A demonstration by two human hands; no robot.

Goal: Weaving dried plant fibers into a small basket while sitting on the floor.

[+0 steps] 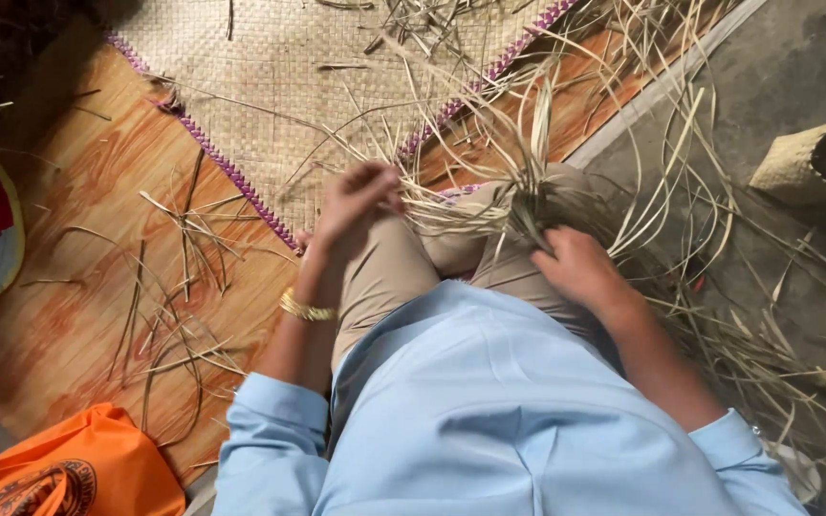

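I sit with bent knees in tan trousers. My left hand [354, 199], a gold bangle on its wrist, pinches thin dried straw strips [451, 196] that run across my lap. My right hand [577, 266] is closed on the gathered end of a bundle of the same strips [528, 205] over my right knee. The strips fan out upward and to the right. A woven straw mat [298, 86] with a purple edge lies just beyond my knees, partly under the loose strips.
Loose straw strips [179, 287] are scattered on the orange wood-pattern floor at left. A tangled pile of strips [767, 354] covers the grey concrete at right. An orange bag [78, 468] sits at bottom left, a small woven basket [819, 162] at far right.
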